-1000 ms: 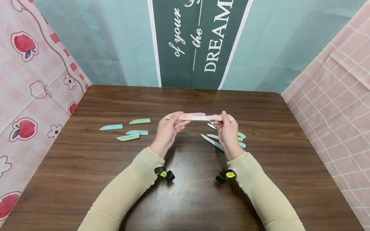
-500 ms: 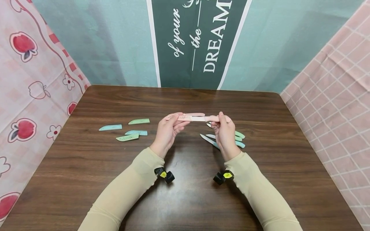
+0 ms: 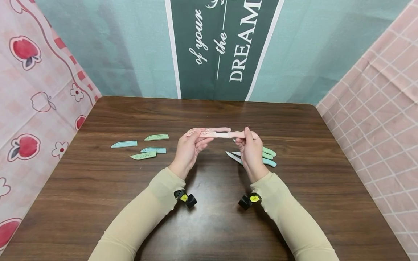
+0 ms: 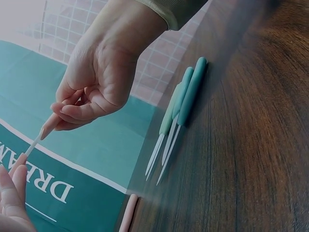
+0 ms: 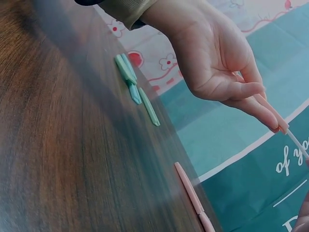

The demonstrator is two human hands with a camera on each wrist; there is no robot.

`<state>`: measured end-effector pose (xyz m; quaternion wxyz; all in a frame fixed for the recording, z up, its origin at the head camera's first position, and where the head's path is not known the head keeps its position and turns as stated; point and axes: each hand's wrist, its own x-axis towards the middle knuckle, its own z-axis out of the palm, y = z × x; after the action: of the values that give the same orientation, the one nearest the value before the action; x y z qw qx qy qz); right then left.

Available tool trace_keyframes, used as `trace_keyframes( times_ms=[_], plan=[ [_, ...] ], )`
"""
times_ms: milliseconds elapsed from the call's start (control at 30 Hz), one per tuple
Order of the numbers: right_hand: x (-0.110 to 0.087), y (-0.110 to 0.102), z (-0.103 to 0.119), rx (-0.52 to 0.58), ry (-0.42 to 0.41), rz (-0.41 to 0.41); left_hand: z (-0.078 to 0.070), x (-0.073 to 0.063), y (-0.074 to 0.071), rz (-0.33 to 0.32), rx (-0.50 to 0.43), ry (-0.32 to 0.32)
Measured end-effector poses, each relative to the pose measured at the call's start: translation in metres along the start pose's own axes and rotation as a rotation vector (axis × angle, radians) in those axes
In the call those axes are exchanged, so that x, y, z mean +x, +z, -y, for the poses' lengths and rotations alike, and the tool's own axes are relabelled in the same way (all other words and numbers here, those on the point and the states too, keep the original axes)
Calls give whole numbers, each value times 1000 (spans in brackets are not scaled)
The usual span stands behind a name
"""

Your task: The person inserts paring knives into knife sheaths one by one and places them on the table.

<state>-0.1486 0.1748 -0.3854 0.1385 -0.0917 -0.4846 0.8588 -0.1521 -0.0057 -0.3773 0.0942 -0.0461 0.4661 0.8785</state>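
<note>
Dark wood-grain table point(image 3: 215, 232), lettered teal cloth point(image 3: 117, 50) behind; a pink knife point(image 3: 224, 135) spans two hands mid-frame.

At the centre of the head view, the knife's pale, flat blade shows bare between its slim pink handle and a matching pink sheath point(image 3: 206, 134) (lettering runs along its side), which hides the blade's far end. The right hand point(image 3: 252, 152) pinches the handle; the left hand point(image 3: 188, 150) pinches the sheath. Just beyond them on the tabletop lies a second pink knife point(image 3: 220, 129). Left of centre lie two green and two blue sheaths point(image 3: 124, 144); right of centre, partly hidden by the right hand, lie white-bladed knives point(image 3: 269, 163) with green and blue handles.
</note>
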Motion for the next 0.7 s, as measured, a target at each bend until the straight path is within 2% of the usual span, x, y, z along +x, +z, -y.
trace_keyframes(
  times_ms=[267, 700],
  plan=[
    [-2, 1, -5, 17, 5, 6, 4, 0, 1, -12, -23, -19],
    [-4, 1, -10, -1, 35, 2, 12, 1, 2, 5, -41, -19]
  ],
)
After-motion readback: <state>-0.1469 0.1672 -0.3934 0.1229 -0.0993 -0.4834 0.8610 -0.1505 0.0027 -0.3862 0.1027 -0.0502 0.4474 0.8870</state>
